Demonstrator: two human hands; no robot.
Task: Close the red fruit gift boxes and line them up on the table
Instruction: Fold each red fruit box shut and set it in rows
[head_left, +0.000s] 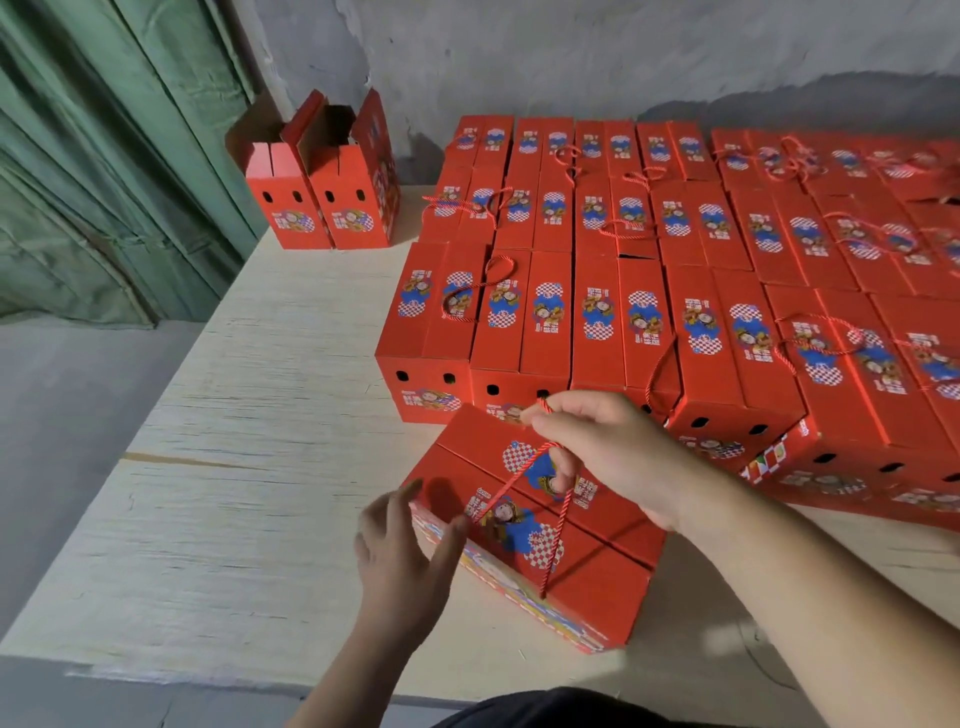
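A closed red gift box (597, 582) lies at a slant on the pale table (249, 467) in front of me. My right hand (608, 447) pinches its red rope handle (524, 478) and holds the loop taut above the lid. My left hand (405, 551) is at the box's near left corner, fingers straight, fingertips against its side. Behind it several closed red boxes (623, 312) stand in tight rows across the table's right and back.
Two red boxes with open top flaps (322, 208) stand at the table's far left corner by a green curtain (104, 156). A grey wall (571, 62) runs behind the rows. Bare tabletop stretches to the left of the rows; its left edge drops to a grey floor.
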